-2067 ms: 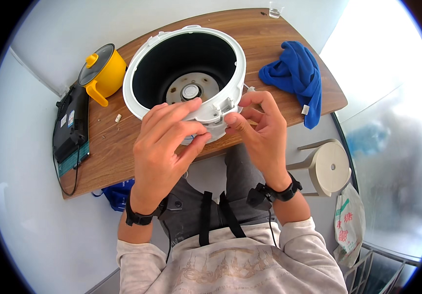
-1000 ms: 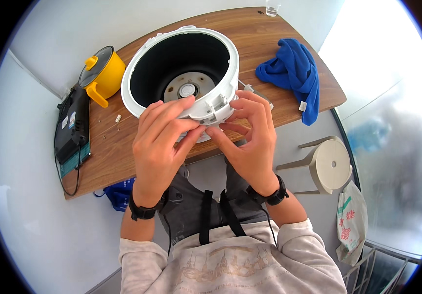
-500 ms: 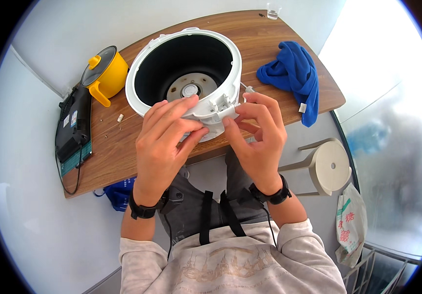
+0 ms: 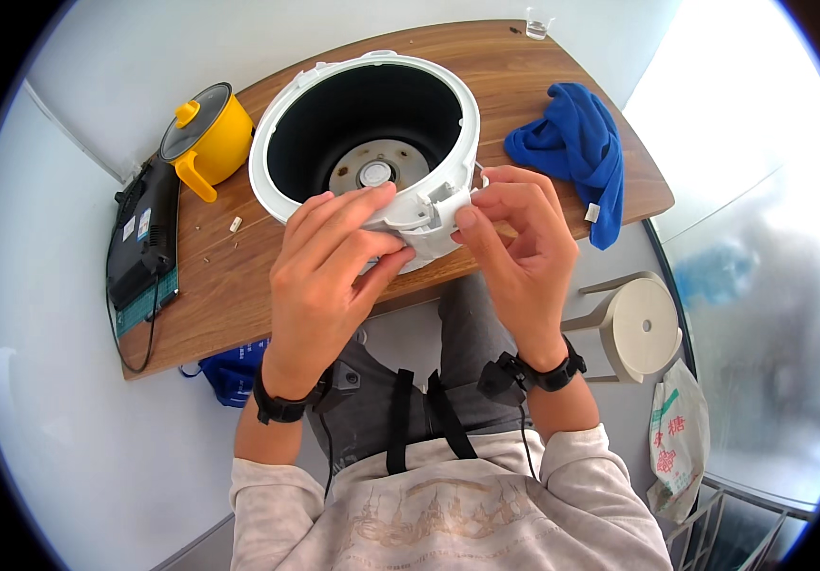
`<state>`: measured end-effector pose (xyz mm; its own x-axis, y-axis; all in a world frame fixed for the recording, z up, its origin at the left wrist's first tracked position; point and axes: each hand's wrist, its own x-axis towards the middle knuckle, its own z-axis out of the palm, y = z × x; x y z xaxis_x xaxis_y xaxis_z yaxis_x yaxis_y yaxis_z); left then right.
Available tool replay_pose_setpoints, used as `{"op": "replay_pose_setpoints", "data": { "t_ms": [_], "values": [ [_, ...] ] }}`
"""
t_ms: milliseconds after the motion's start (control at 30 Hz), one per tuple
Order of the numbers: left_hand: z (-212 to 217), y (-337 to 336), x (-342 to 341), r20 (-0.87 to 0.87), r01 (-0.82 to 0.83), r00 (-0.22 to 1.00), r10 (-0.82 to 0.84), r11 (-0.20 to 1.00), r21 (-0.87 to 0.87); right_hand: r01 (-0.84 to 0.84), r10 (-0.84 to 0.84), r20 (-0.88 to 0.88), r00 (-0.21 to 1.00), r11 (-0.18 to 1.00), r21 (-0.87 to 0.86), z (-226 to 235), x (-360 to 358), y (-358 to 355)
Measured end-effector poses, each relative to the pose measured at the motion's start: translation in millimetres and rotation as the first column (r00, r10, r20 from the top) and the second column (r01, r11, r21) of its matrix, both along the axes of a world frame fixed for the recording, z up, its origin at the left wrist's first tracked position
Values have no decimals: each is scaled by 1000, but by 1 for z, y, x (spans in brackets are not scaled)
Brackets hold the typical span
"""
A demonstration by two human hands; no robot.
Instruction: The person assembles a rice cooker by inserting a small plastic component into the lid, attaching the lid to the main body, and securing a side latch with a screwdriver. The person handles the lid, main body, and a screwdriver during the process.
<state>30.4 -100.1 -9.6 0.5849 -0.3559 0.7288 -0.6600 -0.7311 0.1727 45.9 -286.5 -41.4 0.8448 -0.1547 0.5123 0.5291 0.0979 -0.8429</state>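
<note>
A white rice cooker body (image 4: 474,143), its lid off, stands at the table's front edge, tilted a little. Inside its black cavity lies a round heating plate (image 4: 376,169) with brown spots. My left hand (image 4: 329,271) grips the front rim, fingers over the edge and thumb below. A small white plastic latch piece (image 4: 448,211) sits at the front of the rim. Its right end is pinched between the thumb and fingers of my right hand (image 4: 524,238). My fingers hide part of that piece.
A yellow electric pot (image 4: 224,133) with a lid and a black appliance (image 4: 143,238) on a green mat are at the left. Small loose parts (image 4: 236,225) lie nearby. A blue cloth (image 4: 572,143) and a glass (image 4: 537,24) are at the right; a beige stool (image 4: 643,324) stands beyond.
My right hand has moved slightly right and turned, its fingers closer together. The white piece has shifted against the rim. My left hand keeps its grip; the cooker has shifted slightly right.
</note>
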Motion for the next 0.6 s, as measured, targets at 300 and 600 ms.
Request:
{"op": "replay_pose_setpoints", "data": {
  "t_ms": [300,600],
  "values": [
    [-1,0,1,11,14,1000,-14,1000,0,-55,64,-58,996,989,134,-8,0,12],
    [-2,0,2,3,-2,1000,2,1000,4,147,-169,-38,985,933,-329,-7,-1,4]
  ]
}}
